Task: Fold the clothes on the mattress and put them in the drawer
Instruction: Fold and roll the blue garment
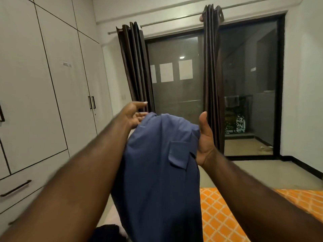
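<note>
- Left hand (133,115) open, fingers straight against the navy garment (157,172).
- Right hand (206,138) thumb up, fingers hidden behind the cloth; grip, cannot tell.
- Orange mattress (218,215) below.

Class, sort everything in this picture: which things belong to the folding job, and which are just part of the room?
Job: blue garment, left hand, right hand, orange mattress, wardrobe drawer.
Room only: brown curtains, glass door, wardrobe doors.

Label (67,64): small white sticker on a wardrobe door (57,88), far left of the scene; blurred print reads approximately "WS 10".
</note>
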`<state>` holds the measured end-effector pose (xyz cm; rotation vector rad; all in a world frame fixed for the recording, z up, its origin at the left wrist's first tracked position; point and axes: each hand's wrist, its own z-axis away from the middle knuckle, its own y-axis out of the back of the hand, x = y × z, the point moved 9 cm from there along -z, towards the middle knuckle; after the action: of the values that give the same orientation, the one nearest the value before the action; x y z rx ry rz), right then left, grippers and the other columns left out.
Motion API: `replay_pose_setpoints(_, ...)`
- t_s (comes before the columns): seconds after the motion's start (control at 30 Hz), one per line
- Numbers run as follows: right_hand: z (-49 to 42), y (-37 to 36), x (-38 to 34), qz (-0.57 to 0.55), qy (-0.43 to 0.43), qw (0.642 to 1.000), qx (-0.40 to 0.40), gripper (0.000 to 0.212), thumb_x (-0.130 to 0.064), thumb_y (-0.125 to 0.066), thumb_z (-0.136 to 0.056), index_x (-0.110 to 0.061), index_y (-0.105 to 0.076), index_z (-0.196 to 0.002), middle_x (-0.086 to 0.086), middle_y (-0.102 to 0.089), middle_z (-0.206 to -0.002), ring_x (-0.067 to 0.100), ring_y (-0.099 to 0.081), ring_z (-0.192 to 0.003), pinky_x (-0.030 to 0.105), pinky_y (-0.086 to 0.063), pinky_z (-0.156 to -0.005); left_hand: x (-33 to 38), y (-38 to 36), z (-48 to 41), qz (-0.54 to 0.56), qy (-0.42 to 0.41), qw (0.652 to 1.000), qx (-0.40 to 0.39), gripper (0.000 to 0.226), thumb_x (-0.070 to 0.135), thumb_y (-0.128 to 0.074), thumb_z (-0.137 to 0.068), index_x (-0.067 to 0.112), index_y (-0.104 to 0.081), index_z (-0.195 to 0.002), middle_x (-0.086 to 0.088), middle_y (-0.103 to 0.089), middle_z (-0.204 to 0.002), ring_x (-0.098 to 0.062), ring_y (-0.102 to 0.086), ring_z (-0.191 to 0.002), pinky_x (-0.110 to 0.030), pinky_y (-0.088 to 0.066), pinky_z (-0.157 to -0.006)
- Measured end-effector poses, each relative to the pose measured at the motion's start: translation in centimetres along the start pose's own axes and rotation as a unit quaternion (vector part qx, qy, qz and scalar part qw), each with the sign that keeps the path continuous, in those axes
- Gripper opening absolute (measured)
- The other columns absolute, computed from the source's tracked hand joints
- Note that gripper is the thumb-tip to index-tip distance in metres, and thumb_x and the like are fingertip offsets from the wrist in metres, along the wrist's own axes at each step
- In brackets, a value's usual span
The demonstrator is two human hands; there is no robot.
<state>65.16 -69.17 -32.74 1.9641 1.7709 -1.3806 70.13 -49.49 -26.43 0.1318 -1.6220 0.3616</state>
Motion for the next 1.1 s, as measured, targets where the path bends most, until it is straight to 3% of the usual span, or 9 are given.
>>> replay_pose_setpoints(0.1, -0.4, 2.2, 1.4, 0.014, -0.04, 0.999, 0.024, 0.102, -0.081, -0.052, -0.083, -0.005, -0.048, -0.15, 0.02, -0.051, -0.151, 0.036, -0.041, -0.146, 0.051, -0.035, -0.119, -7.5, 1.9, -2.0, 0.029, 0.05, 0.998, -0.001, 0.031, 0.041, -0.068, -0.092, 0.011, -0.06, -0.095, -0.01, -0.063, -0.085, -0.023, -0.058, -0.075, -0.035, -0.047, -0.068)
replay_pose_setpoints(0.23, -0.3, 5.3, 2.6, -0.013, -0.045, 0.994, 0.094, 0.109, -0.086, -0.044, -0.08, -0.005, -0.041, -0.154, 0.023, -0.046, -0.154, 0.04, -0.041, -0.145, 0.056, -0.03, -0.121, -16.3, 3.0, 0.6, 0.097, 0.139, 0.985, -0.038, 0.058, 0.059, -0.053, -0.097, 0.006, -0.071, -0.108, -0.013, -0.071, -0.103, -0.03, -0.065, -0.095, -0.039, -0.052, -0.091)
replay_pose_setpoints(0.33, -0.7, 6.4, 3.0, -0.044, -0.036, 0.992, 0.114, 0.108, -0.087, -0.043, -0.083, -0.005, -0.042, -0.153, 0.023, -0.045, -0.154, 0.04, -0.041, -0.145, 0.058, -0.023, -0.123, -19.7, 4.3, 5.2, 0.076, 0.129, 0.989, 0.002, 0.059, 0.055, -0.038, -0.105, 0.008, -0.058, -0.133, -0.017, -0.066, -0.124, -0.025, -0.064, -0.089, -0.036, -0.054, -0.074)
replay_pose_setpoints(0.4, -1.1, 6.9, 2.7, -0.044, -0.022, 0.99, 0.13, 0.108, -0.088, -0.04, -0.085, -0.004, -0.042, -0.153, 0.023, -0.046, -0.153, 0.04, -0.043, -0.143, 0.059, -0.026, -0.122, -21.3, 4.5, 6.5, 0.115, 0.11, 0.987, 0.006, 0.056, 0.049, -0.037, -0.107, 0.007, -0.049, -0.143, -0.01, -0.069, -0.112, -0.021, -0.065, -0.085, -0.035, -0.054, -0.069)
replay_pose_setpoints(0.47, -1.7, 6.6, 2.4, -0.049, -0.02, 0.991, 0.125, 0.109, -0.089, -0.038, -0.085, -0.004, -0.042, -0.153, 0.023, -0.046, -0.153, 0.041, -0.044, -0.143, 0.059, -0.027, -0.122, -21.6, 4.6, 6.8, 0.138, 0.096, 0.986, -0.023, 0.061, 0.058, -0.041, -0.102, 0.009, -0.056, -0.136, -0.006, -0.073, -0.097, -0.022, -0.068, -0.087, -0.037, -0.055, -0.075)
replay_pose_setpoints(0.57, -1.9, 6.8, 1.7, -0.038, -0.014, 0.99, 0.134, 0.109, -0.089, -0.035, -0.085, -0.002, -0.045, -0.15, 0.025, -0.049, -0.15, 0.042, -0.047, -0.14, 0.059, -0.032, -0.119, -19.4, 3.0, 6.9, 0.195, 0.074, 0.968, -0.137, 0.092, 0.082, -0.052, -0.081, 0.011, -0.061, -0.138, -0.012, -0.068, -0.126, -0.029, -0.061, -0.113, -0.042, -0.041, -0.106)
replay_pose_setpoints(0.8, -0.7, 10.0, 0.7, 0.001, -0.042, 0.98, 0.192, 0.112, -0.091, -0.037, -0.081, 0.0, -0.049, -0.146, 0.027, -0.054, -0.145, 0.045, -0.053, -0.133, 0.058, -0.052, -0.101, -14.1, 4.3, 4.7, 0.193, -0.072, 0.975, -0.083, 0.057, 0.052, -0.053, -0.098, 0.011, -0.062, -0.136, -0.017, -0.061, -0.139, -0.025, -0.067, -0.112, -0.035, -0.058, -0.084)
replay_pose_setpoints(0.93, 0.5, 10.7, 1.3, -0.04, -0.037, 0.978, 0.201, 0.118, -0.088, -0.055, -0.075, 0.005, -0.042, -0.147, 0.027, -0.045, -0.151, 0.042, -0.041, -0.143, 0.061, -0.04, -0.112, -15.0, 2.7, 6.0, 0.249, -0.046, 0.961, -0.115, 0.054, 0.052, -0.048, -0.099, 0.014, -0.064, -0.135, -0.013, -0.063, -0.136, -0.029, -0.064, -0.121, -0.04, -0.055, -0.096)
replay_pose_setpoints(1.1, 0.3, 12.5, 1.5, -0.051, 0.006, 0.974, 0.222, 0.087, -0.074, -0.073, -0.076, -0.01, -0.047, -0.131, 0.026, -0.045, -0.124, 0.04, -0.031, -0.133, 0.053, -0.023, -0.122, -17.7, -1.3, 7.6, 0.207, 0.025, 0.967, -0.146, 0.058, 0.062, -0.051, -0.09, 0.017, -0.078, -0.115, -0.014, -0.067, -0.132, -0.029, -0.067, -0.116, -0.047, -0.046, -0.105)
